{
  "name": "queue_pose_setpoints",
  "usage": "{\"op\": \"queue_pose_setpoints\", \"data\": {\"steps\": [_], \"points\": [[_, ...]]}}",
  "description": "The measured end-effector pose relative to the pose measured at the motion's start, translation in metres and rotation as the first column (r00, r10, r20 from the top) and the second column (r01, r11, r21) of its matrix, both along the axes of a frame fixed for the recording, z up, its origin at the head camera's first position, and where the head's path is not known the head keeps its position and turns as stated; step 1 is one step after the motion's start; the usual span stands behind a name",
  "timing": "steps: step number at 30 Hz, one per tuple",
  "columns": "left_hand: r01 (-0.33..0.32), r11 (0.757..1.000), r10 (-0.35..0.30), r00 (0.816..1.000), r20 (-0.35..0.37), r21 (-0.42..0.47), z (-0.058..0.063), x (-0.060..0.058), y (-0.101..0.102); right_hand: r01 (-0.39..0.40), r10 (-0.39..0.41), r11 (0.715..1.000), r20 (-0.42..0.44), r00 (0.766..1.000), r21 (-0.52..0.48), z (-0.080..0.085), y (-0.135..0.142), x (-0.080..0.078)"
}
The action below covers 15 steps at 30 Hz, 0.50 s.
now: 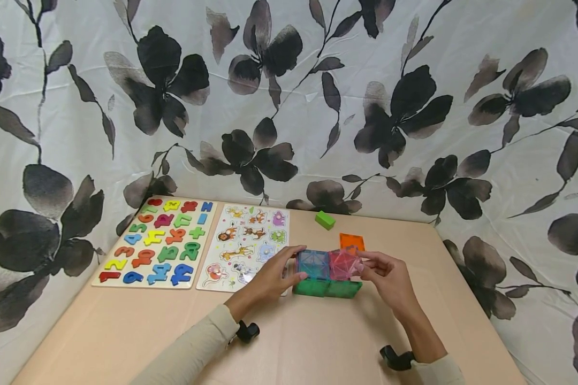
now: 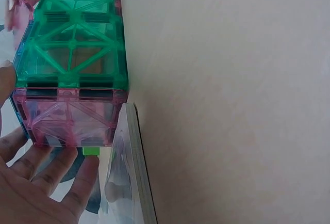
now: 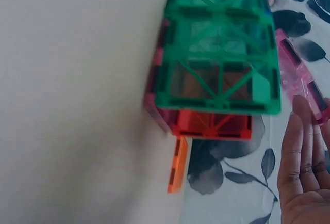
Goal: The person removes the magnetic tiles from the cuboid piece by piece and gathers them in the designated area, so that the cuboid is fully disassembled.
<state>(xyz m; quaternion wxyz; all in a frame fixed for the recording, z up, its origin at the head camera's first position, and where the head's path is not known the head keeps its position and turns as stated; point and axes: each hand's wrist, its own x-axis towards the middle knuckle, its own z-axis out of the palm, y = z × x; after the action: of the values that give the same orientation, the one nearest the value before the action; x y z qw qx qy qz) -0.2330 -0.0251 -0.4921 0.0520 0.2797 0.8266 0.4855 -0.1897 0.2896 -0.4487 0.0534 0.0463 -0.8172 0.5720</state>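
Note:
A box of see-through magnetic tiles (image 1: 327, 289) stands on the table, with two green tiles along its front and a blue tile (image 1: 313, 264) on top. My left hand (image 1: 272, 272) holds its left end, thumb at the top front edge and fingers against the pink end tile (image 2: 69, 118). In my right hand (image 1: 387, 272) a pink tile (image 3: 296, 72) is pinched by one edge, tilted over the top right part of the box. A red tile (image 3: 214, 125) shows at the right end of the box.
Behind the box lie an orange tile (image 1: 351, 241) and a green block (image 1: 325, 220). To the left are a board of animal pictures (image 1: 207, 278) and a number puzzle board (image 1: 144, 286). A floral cloth (image 1: 318, 160) hangs behind the table.

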Motion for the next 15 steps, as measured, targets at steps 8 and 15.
{"op": "queue_pose_setpoints", "data": {"steps": [8,15], "points": [[0.003,1.000,-0.003,1.000,-0.006,-0.001,0.000,0.000,0.000,0.065,-0.065,0.998,-0.053,0.996,-0.010,0.011,0.024,-0.013],[0.003,1.000,-0.003,1.000,-0.007,-0.002,0.000,0.000,0.000,0.163,-0.163,0.987,0.016,0.987,-0.010,0.005,0.061,-0.033]]}}
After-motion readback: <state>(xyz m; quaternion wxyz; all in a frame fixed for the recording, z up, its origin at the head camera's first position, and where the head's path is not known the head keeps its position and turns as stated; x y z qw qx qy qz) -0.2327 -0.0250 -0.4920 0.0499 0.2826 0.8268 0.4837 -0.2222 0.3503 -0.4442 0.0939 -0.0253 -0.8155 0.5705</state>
